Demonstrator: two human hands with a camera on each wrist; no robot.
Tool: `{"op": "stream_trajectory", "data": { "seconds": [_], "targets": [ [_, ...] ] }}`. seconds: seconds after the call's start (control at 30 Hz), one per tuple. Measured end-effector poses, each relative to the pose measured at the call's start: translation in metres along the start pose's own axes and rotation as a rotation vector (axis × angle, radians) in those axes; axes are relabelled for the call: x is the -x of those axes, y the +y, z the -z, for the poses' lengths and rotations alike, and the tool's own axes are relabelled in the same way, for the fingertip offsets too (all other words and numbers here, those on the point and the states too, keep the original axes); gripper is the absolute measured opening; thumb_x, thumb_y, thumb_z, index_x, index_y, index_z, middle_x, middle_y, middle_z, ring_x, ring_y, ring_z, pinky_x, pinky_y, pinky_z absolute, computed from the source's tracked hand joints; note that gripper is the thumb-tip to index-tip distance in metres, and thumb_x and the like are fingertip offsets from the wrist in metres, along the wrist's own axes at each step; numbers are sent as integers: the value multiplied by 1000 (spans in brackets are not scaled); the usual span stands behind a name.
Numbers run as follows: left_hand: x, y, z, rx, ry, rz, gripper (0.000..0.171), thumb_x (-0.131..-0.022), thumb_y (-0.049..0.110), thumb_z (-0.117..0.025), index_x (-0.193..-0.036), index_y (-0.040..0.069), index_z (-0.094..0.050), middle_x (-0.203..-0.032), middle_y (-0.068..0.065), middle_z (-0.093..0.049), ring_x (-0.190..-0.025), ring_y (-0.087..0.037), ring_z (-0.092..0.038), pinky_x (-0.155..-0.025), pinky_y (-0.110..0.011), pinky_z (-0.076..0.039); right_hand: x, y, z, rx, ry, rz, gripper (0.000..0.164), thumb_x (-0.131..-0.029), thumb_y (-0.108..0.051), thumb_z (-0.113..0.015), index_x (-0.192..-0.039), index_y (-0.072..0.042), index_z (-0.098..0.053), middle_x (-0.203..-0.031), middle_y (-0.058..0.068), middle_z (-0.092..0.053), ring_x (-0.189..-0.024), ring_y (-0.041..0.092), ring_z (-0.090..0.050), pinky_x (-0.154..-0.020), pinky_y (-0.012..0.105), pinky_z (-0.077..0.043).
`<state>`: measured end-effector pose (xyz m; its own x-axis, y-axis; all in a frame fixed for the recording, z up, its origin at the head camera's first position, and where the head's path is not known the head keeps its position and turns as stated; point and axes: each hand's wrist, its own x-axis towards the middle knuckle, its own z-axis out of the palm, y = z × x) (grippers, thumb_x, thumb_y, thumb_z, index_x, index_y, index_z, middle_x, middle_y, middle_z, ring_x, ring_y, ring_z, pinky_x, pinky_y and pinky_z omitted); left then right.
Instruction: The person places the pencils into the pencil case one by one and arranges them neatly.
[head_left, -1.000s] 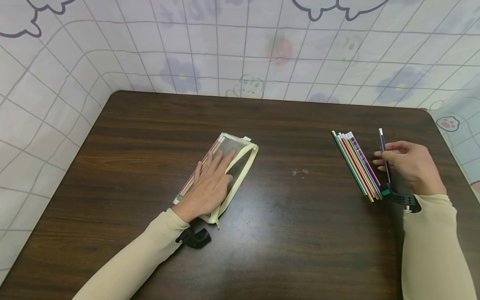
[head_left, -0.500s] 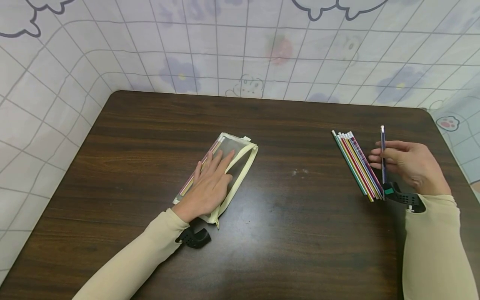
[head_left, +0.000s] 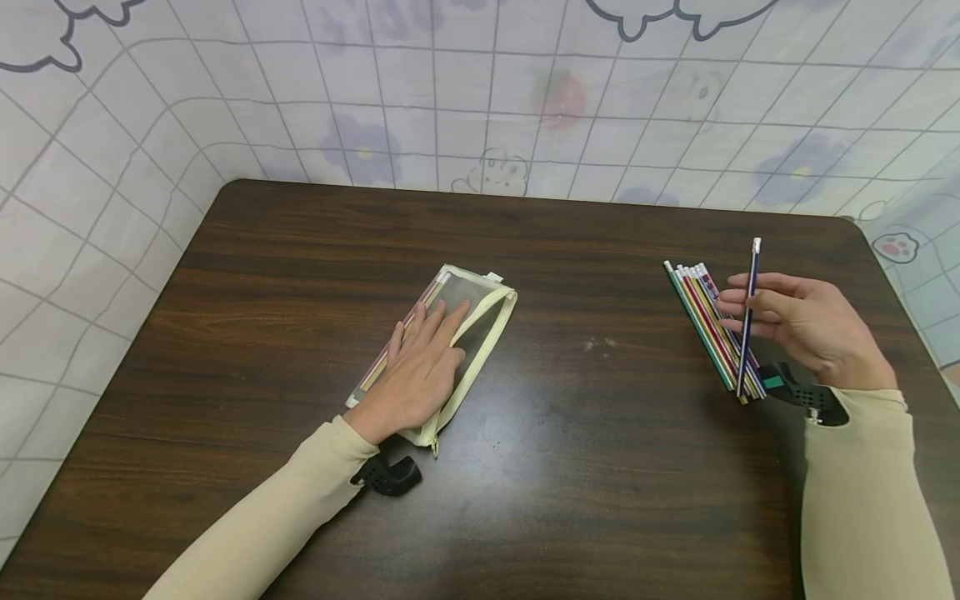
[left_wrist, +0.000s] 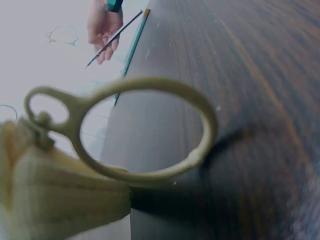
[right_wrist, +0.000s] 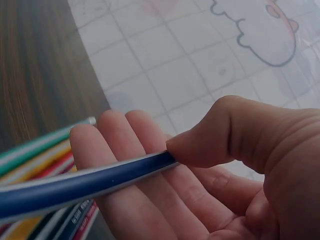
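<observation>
My left hand (head_left: 416, 367) lies with straight fingers on a mesh pencil case (head_left: 467, 290) with cream zipper edging. Striped pencils show through the case along its left side. A blurred cream zipper ring (left_wrist: 150, 84) fills much of the left wrist view. On the right, my right hand (head_left: 817, 325) pinches a blue-and-white striped pencil (head_left: 754, 260) between thumb and fingers, its white end pointing away. That pencil (right_wrist: 75, 192) crosses the fingers in the right wrist view. Beneath it, a row of several coloured pencils (head_left: 701, 321) lies side by side on the table.
The dark wooden table (head_left: 600, 483) extends under both arms. A pale grid-patterned curtain or wall covering (head_left: 465, 100) stands behind its far edge and along the left. Black straps sit at both wrists.
My right hand has lifted the blue pencil and shifted it slightly left, from beside the row to above it. My left hand has stayed on the case.
</observation>
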<state>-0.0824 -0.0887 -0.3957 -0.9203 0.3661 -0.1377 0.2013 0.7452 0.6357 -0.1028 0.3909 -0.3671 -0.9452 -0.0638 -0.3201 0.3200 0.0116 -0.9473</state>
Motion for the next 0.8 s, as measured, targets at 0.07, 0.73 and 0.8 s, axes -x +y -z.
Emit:
{"op": "stream_trajectory", "data": {
  "seconds": [0.07,0.73,0.8],
  "targets": [
    [0,0,0,-1,1,2,61,-106,31,-23,-167,29,-20,-176,-11,-13,-165,-33,4,-130,-62,4,0,0,-3,-16,-15,4,31,-100,-11,-66,-131,-10,-65,-113,0,-80,-105,13,-78,-83,32,-64],
    [0,-1,0,-2,5,6,61,-106,32,-24,-167,30,-20,-176,-10,-13,-165,-32,4,-130,-62,3,-9,3,-36,-260,-160,44,25,-103,8,-49,-125,0,-59,-119,11,-78,-109,22,-78,-88,37,-63],
    [0,-1,1,-2,1,6,61,-106,32,-24,-167,30,-19,-176,-10,-13,-165,-31,5,-130,-62,4,-9,1,-39,-249,-148,32,25,-103,6,-52,-126,0,-59,-120,11,-78,-109,22,-78,-88,37,-63]
  ]
}}
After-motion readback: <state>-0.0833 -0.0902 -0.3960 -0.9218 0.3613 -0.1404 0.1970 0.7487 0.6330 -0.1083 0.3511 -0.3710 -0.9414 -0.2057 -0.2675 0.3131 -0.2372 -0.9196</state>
